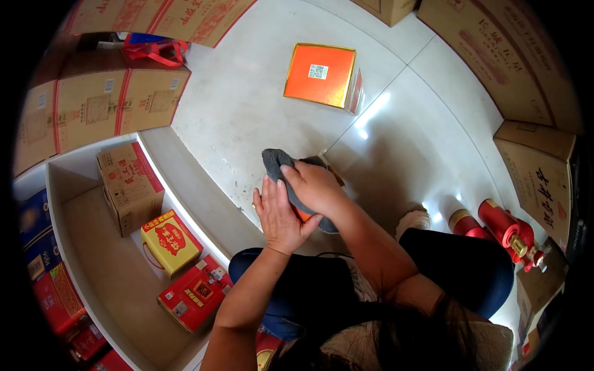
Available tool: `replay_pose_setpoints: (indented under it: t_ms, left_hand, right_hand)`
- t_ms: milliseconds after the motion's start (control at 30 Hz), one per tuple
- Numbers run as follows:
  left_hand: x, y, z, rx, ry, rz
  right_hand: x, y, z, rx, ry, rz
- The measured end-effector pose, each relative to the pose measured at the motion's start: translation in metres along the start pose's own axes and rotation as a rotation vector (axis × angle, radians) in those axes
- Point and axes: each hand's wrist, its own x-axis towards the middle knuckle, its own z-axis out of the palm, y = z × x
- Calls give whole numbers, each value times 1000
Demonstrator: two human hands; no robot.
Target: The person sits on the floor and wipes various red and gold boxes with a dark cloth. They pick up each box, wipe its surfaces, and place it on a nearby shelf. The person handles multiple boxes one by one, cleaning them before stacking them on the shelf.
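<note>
In front of my knees, my right hand is closed over a dark grey cloth and presses it down on a box. Most of that box is hidden under the cloth and hands; a small orange patch shows between them. My left hand rests against it with fingers stretched out flat and the thumb apart, touching the cloth's near side. A ring is on one left finger. Farther off on the floor stands an orange box with gold edges and a printed square code on top.
At left, a white shelf unit holds a brown carton, a yellow box and a red box. Brown cartons are stacked behind it and at far right. Red cylinders with gold parts stand by my right knee.
</note>
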Motion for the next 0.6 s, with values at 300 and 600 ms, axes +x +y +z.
replay_pose_setpoints:
  t_ms: [300, 600]
  left_hand:
    - [11, 11, -9, -17, -44, -18]
    - [9, 8, -8, 1, -38, -20]
  right_hand:
    - [85, 139, 27, 211, 191, 165]
    - [73, 144, 17, -200, 1, 514]
